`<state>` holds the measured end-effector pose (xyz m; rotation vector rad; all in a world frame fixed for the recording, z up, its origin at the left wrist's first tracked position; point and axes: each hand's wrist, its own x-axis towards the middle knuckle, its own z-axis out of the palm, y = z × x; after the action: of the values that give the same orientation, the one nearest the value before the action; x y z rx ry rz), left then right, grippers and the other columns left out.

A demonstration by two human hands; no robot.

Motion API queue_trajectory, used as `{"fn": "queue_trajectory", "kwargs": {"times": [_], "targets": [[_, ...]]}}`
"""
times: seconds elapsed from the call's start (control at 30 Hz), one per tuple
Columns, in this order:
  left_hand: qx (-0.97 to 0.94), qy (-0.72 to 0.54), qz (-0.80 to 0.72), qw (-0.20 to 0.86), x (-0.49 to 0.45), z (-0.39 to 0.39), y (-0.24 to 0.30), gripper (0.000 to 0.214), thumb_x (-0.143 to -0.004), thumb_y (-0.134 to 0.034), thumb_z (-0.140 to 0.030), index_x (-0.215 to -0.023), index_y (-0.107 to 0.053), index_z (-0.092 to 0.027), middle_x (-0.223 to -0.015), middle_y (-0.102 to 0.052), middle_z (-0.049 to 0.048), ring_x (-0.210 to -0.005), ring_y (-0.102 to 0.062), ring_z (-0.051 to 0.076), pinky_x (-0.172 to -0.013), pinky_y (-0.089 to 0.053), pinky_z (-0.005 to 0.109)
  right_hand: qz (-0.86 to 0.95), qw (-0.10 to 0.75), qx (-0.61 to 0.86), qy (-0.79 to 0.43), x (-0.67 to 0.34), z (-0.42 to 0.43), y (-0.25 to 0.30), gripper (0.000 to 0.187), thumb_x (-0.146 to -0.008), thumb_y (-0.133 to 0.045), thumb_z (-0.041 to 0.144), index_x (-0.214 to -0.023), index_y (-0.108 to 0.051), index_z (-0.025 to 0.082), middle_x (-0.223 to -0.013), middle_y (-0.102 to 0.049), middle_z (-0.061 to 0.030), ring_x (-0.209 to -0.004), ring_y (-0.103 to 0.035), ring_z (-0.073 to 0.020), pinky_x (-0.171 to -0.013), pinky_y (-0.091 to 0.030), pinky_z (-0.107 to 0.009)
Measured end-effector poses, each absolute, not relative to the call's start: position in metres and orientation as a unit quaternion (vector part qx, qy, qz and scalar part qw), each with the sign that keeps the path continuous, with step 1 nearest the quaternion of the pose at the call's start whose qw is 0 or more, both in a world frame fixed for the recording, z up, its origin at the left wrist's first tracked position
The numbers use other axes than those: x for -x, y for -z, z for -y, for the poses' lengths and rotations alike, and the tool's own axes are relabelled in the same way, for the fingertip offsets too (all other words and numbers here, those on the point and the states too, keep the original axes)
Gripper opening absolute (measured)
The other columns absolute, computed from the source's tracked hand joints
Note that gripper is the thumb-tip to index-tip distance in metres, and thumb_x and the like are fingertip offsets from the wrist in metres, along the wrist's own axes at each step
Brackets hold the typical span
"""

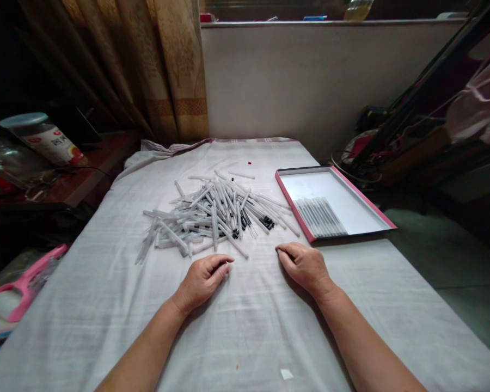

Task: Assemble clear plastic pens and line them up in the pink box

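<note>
My left hand [204, 279] rests on the white cloth in front of a loose pile of clear pen parts [214, 209]. Its fingers are bent, with a small gap between thumb and forefinger, and nothing shows in it. To the right, my right hand [304, 267] lies closed on the cloth near the corner of a shallow pink-edged box lid [359, 201]. No object shows in that hand. Inside the lid, several clear pens [320, 216] lie side by side in a row. Black caps [266, 222] and dark refills are mixed into the pile's right side.
The white cloth [245, 326] covers the table. A small red piece [249, 163] lies beyond the pile and a white scrap [286, 374] near the front. Pink-handled scissors [28, 277] are at left, below a jar [44, 139] on a side table. A curtain and wall stand behind.
</note>
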<state>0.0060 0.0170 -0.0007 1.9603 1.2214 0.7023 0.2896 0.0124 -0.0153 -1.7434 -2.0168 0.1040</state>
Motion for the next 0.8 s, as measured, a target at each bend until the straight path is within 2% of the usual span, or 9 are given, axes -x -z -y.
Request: {"fn": "queue_trajectory", "kwargs": {"times": [0.13,0.33,0.43,0.6,0.8], "targets": [[-0.760,-0.276,-0.469,0.356,-0.006,-0.017,0.001,0.025,-0.089,-0.053,-0.029,-0.102,-0.072,-0.020,-0.089,-0.075,0.0052,-0.081,-0.068,0.018,-0.083,-0.053,0.028,0.730,0.241,0.637,-0.050,-0.293,-0.011,0.015,0.023,-0.085,-0.052,0.025,-0.086,-0.075,0.025,-0.088,-0.077,-0.0023,-0.079,-0.071,-0.0191,-0.071,-0.050,-0.026],[-0.761,-0.275,-0.469,0.355,-0.006,-0.017,0.002,0.025,-0.089,-0.053,-0.029,-0.103,-0.072,-0.020,-0.091,-0.075,0.0051,-0.083,-0.069,0.018,-0.083,-0.053,0.028,0.748,0.238,0.617,-0.060,-0.289,-0.012,0.011,0.025,-0.088,-0.052,0.027,-0.092,-0.076,0.025,-0.088,-0.077,-0.0033,-0.078,-0.071,-0.0182,-0.070,-0.050,-0.025],[-0.761,-0.275,-0.469,0.353,-0.006,-0.017,0.002,0.025,-0.089,-0.053,-0.029,-0.103,-0.071,-0.020,-0.089,-0.075,0.0048,-0.082,-0.069,0.017,-0.082,-0.053,0.027,0.747,0.262,0.603,-0.098,-0.288,-0.010,0.009,0.025,-0.085,-0.052,0.026,-0.085,-0.076,0.024,-0.083,-0.077,-0.0029,-0.076,-0.071,-0.0182,-0.071,-0.050,-0.026],[-0.765,-0.272,-0.468,0.348,-0.005,-0.017,0.001,0.025,-0.090,-0.052,-0.029,-0.103,-0.071,-0.019,-0.089,-0.074,0.0051,-0.081,-0.069,0.017,-0.082,-0.053,0.027,0.737,0.228,0.626,-0.114,-0.296,-0.008,0.006,0.025,-0.080,-0.051,0.024,-0.074,-0.075,0.025,-0.077,-0.077,-0.0018,-0.073,-0.072,-0.0197,-0.068,-0.050,-0.027],[-0.765,-0.276,-0.467,0.347,-0.006,-0.017,0.002,0.025,-0.090,-0.053,-0.029,-0.103,-0.071,-0.019,-0.090,-0.075,0.0050,-0.081,-0.069,0.017,-0.082,-0.053,0.027,0.722,0.240,0.640,-0.110,-0.302,-0.010,0.008,0.028,-0.081,-0.050,0.028,-0.079,-0.077,0.024,-0.083,-0.078,-0.0037,-0.078,-0.073,-0.0208,-0.072,-0.051,-0.029]]}}
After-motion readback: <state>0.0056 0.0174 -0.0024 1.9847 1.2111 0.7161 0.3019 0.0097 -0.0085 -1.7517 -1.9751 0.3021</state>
